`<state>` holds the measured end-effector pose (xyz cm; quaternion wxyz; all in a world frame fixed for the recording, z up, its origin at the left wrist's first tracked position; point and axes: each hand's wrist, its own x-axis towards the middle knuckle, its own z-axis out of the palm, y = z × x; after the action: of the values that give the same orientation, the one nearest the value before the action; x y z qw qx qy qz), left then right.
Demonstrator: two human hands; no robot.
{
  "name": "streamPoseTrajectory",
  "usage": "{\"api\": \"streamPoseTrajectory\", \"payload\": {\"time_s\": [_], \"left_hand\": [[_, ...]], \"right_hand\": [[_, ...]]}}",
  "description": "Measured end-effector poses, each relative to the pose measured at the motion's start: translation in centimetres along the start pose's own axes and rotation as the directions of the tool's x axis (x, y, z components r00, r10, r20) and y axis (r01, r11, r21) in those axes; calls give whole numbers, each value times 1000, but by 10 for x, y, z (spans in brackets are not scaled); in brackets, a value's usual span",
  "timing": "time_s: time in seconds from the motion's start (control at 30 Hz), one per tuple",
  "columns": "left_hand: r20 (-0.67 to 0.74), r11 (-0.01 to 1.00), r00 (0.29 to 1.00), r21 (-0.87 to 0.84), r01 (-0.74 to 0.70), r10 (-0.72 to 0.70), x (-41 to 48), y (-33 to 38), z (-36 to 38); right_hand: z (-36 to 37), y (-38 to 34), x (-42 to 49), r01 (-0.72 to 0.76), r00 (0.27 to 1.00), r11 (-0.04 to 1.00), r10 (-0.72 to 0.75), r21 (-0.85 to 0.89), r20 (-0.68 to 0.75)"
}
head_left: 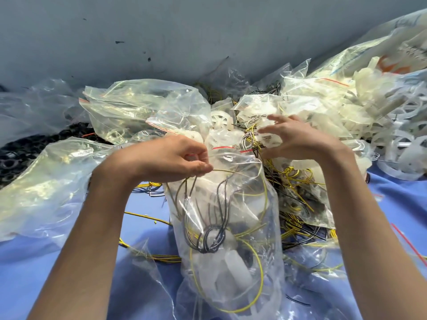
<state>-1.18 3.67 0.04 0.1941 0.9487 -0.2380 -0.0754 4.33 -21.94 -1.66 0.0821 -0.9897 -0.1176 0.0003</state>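
— Which step is this?
— Filling, I'd judge. The left hand (pixel 175 158) pinches the rim of the clear zip bag (pixel 231 227) beside its red seal strip (pixel 223 147), holding the mouth up. The bag stands on the blue cloth (pixel 143 262) right before the person, between the forearms, already carrying coiled wires and white pieces.
— And the other hand?
— The right hand (pixel 298 137) hovers wide, fingers spread over a white plastic part (pixel 269 137) and a striped wire bundle (pixel 246 137) in the heap just beyond the mouth. It grips nothing that I can see.
— So next?
— Close on one piece, lift it free of the tangle, drop it through the mouth. Loose yellow wire (pixel 291 172) could drag along.
— Room to move?
— Little. Other stuffed bags (pixel 138 107) crowd left, behind and right, and the grey wall (pixel 161 31) shuts off the back; the only bare patch is cloth near the forearms
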Motion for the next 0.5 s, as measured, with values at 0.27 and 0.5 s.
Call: {"api": "streamPoseTrajectory", "payload": {"time_s": [0.27,0.5], "left_hand": [[250,949,939,266,167,-236,-7,-2,1],[266,935,916,272,226,-299,-4,-3,2]], "right_hand": [[6,-15,5,87,982,996,-81,27,-173],[18,-48,4,289,953,955,-294,68,75]]}}
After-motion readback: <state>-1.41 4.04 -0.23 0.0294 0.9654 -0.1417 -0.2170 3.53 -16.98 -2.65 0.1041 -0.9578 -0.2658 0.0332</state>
